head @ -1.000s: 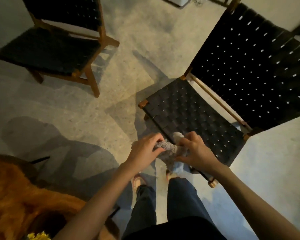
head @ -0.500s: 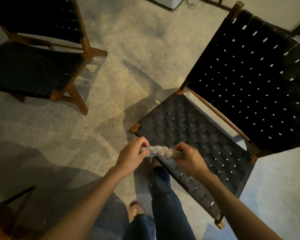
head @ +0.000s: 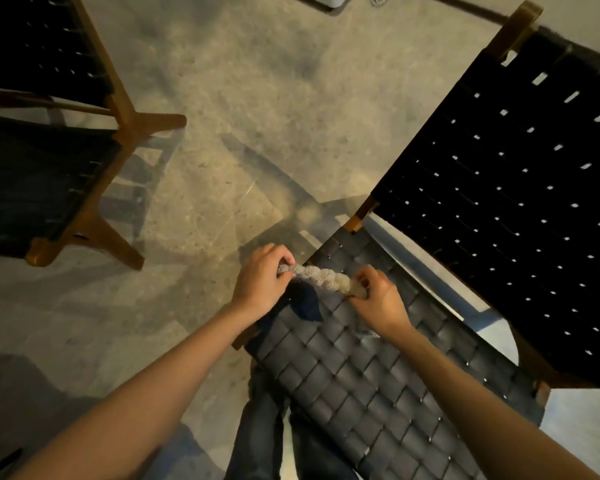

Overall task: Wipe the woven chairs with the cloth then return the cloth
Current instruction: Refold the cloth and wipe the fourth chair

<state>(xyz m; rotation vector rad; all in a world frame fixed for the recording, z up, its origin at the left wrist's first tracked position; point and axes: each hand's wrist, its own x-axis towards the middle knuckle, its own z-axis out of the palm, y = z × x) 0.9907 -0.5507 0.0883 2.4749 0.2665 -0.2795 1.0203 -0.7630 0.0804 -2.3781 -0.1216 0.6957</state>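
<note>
Fingers of the left hand (head: 260, 282) and right hand (head: 378, 299) pinch opposite ends of the twisted grey cloth rope (head: 323, 277), stretched left-right above the black woven chair seat (head: 361, 368), right end slightly lower.

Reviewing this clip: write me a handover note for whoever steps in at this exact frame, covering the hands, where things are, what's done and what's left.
Left hand: grips one end of the cloth.
Right hand: grips the other end.
Cloth: twisted into a tight rope, held between the hands above the front corner of the near chair's seat, not spread on it.
Far chair: at upper left, untouched at this moment.
Done: cannot tell from this frame whether either chair has been wiped.
Left: untwist the cloth, wipe whatever remains, return the cloth.
</note>
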